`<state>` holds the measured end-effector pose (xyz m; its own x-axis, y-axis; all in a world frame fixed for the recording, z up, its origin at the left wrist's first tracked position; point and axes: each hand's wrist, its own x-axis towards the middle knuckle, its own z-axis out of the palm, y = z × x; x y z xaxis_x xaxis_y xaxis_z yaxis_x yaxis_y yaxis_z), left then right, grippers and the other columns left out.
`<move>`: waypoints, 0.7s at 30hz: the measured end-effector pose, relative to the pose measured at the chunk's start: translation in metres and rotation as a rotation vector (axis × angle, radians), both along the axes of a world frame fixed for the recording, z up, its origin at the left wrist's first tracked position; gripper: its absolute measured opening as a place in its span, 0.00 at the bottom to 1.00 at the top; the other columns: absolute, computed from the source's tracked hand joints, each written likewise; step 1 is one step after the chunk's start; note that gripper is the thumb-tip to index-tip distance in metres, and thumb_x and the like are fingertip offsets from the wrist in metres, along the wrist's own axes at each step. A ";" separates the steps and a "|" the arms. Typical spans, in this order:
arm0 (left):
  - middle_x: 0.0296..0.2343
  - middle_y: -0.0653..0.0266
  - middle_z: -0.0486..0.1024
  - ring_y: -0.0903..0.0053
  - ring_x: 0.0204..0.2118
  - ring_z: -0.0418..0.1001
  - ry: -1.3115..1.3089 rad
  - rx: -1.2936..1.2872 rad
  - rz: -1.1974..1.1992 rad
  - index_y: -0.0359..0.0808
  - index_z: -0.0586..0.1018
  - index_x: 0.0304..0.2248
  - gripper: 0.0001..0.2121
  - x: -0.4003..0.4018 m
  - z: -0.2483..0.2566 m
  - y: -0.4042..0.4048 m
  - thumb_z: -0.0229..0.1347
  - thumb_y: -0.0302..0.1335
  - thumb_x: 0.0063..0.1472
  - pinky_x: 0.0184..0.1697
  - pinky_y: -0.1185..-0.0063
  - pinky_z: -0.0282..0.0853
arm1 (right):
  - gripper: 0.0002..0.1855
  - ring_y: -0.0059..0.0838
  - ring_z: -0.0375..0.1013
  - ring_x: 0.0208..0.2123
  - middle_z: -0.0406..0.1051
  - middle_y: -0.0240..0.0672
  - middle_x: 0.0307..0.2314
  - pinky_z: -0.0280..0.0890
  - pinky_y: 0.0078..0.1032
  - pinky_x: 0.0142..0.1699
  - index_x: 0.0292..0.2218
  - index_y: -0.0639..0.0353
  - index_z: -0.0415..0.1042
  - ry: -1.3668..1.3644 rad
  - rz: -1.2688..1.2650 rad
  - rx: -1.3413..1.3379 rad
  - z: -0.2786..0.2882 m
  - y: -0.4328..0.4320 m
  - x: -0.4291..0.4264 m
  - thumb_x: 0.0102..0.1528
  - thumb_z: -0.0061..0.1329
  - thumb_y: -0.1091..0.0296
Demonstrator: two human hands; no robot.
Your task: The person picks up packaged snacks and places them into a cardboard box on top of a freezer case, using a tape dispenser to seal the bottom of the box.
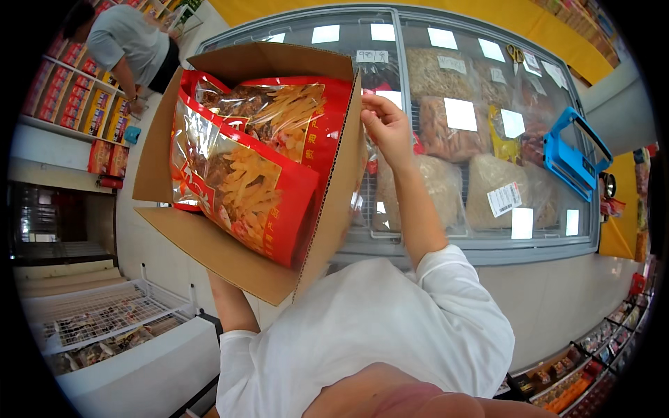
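An open cardboard box (334, 209) is tilted in front of me above the floor and the near edge of a glass-topped freezer. Glossy red food packages with clear windows stand inside it, a front package (245, 177) overlapping a rear package (285, 112). Beneath the box my left forearm (232, 305) disappears, so the left hand is hidden. My right hand (389, 125) is at the box's right side, fingers curled, thumb and fingertips close against the outer cardboard. Whether they grip it is unclear.
Bagged goods lie under the freezer's glass (449, 204). Gold-handled scissors (515, 55) and a blue framed device (577, 154) rest on top. A person (128, 47) leans towards shelves (78, 99) at upper left. A white chest with a wire rack (120, 313) stands lower left.
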<state>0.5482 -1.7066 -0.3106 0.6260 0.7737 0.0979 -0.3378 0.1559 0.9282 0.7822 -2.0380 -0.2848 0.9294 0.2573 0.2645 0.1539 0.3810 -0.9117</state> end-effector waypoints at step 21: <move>0.45 0.60 0.60 0.69 0.48 0.60 0.464 -0.295 -0.483 0.36 0.60 0.47 0.20 -0.013 -0.094 -0.206 0.47 0.34 0.57 0.51 0.69 0.57 | 0.14 0.30 0.71 0.28 0.70 0.40 0.24 0.65 0.27 0.35 0.29 0.63 0.70 0.404 0.221 -0.818 -0.082 -0.027 0.092 0.45 0.46 0.60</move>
